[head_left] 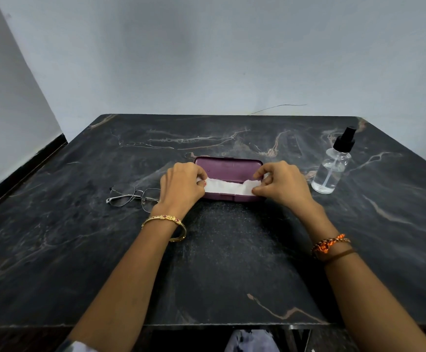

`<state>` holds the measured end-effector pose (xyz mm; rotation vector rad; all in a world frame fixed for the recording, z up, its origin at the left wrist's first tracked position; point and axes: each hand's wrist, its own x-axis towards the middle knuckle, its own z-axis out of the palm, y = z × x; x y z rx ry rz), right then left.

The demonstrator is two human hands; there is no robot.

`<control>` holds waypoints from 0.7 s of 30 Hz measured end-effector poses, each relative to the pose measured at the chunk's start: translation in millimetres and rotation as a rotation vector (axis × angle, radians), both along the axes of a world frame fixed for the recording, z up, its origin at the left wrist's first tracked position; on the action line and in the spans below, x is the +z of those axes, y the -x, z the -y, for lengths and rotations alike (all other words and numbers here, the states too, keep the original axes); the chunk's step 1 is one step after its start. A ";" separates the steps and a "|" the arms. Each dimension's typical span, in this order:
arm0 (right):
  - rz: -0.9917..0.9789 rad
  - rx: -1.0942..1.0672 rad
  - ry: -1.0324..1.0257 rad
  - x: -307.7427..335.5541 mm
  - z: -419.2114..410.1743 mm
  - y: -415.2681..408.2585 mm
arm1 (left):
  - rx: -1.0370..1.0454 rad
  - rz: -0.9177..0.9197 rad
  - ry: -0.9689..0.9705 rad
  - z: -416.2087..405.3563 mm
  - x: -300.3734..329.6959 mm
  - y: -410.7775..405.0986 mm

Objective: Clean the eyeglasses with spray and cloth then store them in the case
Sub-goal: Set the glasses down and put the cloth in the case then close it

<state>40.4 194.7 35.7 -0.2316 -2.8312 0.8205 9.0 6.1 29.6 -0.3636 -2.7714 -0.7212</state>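
A purple eyeglass case (pixel 228 168) lies shut in the middle of the dark marble table (pixel 232 262). A white cloth (pixel 228 187) is stretched flat across the case's near half. My left hand (pixel 181 185) pinches the cloth's left end and my right hand (pixel 281 182) pinches its right end. Thin metal-framed eyeglasses (pixel 133 198) rest on the table just left of my left hand, partly hidden behind the wrist. A clear spray bottle (pixel 332 171) with a black nozzle stands upright to the right of the case.
A pale wall rises behind the table's far edge. The table's left edge meets a dark skirting strip (pixel 26 168). The near table edge runs along the bottom of the view.
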 end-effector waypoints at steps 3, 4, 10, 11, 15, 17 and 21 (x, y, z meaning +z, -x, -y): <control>0.006 0.017 -0.063 -0.9 1.0 -0.6 | -0.007 0.014 0.047 0.6 0.1 -0.1; 0.009 0.020 -0.080 -0.9 1.3 -1.0 | -0.010 0.018 0.056 0.7 0.2 0.0; 0.014 0.054 -0.124 1.1 0.9 -3.4 | -0.046 0.022 0.124 0.4 0.1 -1.4; 0.012 0.062 -0.132 1.3 0.7 -3.7 | -0.047 0.015 0.131 0.5 0.3 -1.9; 0.022 0.067 -0.182 0.9 1.1 -4.3 | -0.017 0.007 0.148 -1.0 0.8 -2.9; 0.024 0.073 -0.221 0.6 1.2 -3.9 | 0.003 0.018 0.148 -1.6 0.8 -2.9; 0.016 0.067 -0.236 0.0 -1.9 -3.0 | 0.038 0.019 0.184 -2.2 0.5 -3.0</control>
